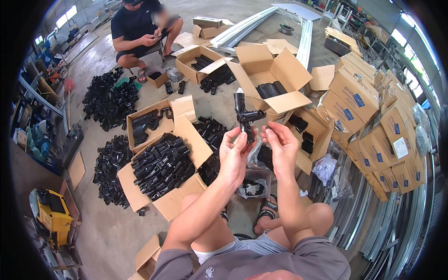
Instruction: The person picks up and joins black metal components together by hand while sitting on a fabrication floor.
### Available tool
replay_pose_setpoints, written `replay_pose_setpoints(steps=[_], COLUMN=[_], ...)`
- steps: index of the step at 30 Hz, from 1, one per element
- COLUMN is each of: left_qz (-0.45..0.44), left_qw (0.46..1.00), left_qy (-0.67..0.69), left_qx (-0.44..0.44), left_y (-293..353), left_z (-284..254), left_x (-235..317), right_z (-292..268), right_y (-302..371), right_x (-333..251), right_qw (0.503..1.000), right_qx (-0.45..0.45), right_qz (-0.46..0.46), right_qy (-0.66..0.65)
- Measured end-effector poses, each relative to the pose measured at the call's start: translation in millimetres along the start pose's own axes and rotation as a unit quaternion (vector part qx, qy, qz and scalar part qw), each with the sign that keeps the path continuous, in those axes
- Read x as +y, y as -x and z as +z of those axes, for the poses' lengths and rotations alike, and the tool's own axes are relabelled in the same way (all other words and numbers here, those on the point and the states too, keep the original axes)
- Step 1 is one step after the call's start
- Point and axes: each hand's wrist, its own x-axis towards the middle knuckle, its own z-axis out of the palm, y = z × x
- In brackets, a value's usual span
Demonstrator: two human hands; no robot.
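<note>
At the middle of the view, the left hand (pixel 233 155) is closed on a black part (pixel 244 115), gripping its lower end between thumb and fingers; the part stands almost upright, with a white tip at its top and a short arm which points to about 3 o'clock. The right hand (pixel 283 148) is just beside it, at about 4 o'clock, with the fingers half bent and the thumb near to them; I cannot tell if they are together on something small, or if they touch the part. Seen from the part, a box (pixel 128 186) at 8 o'clock is filled to a heap with black parts (pixel 161 163). At 9 o'clock, a second box (pixel 184 107) holds similar parts in rows. At 11 o'clock, a third box (pixel 185 71) also has dark parts inside, and at 1 o'clock a fourth box (pixel 256 72), with its flaps open, contains dark parts at its bottom. At about half past three, a fifth box (pixel 318 134) holds several dark pieces. At 6 o'clock, a clear bag (pixel 267 179) contains small white pieces (pixel 254 187) and something black. Toward 3 o'clock, closed boxes (pixel 347 93) are stacked.
</note>
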Motion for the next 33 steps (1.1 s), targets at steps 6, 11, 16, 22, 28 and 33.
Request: replay_pose_setpoints(steps=[6,11,16,22,28,33], left_qz=[0.023,0.030,0.055,0.084,0.102,0.111], left_qw=[1.000,0.999,0.997,0.994,0.992,0.991], left_qy=[-0.018,-0.041,-0.045,-0.069,-0.067,-0.064], left_qx=[0.004,-0.003,-0.006,-0.016,-0.033,-0.041], left_y=[0,0,0,4,3,1], left_z=[-3,-8,-8,0,-1,-2], left_x=[-6,-11,-14,-9,-10,-12], right_z=[17,18,16,16,13,12], right_y=[-1,-1,0,1,6,8], right_x=[7,13,15,9,7,11], right_qw=[0.997,0.995,0.998,1.000,1.000,0.999], right_qx=[-0.007,0.001,0.004,-0.004,0.005,0.002], right_qz=[-0.030,-0.029,-0.015,-0.008,0.005,-0.013], right_qy=[0.066,0.100,0.053,0.025,0.021,0.047])
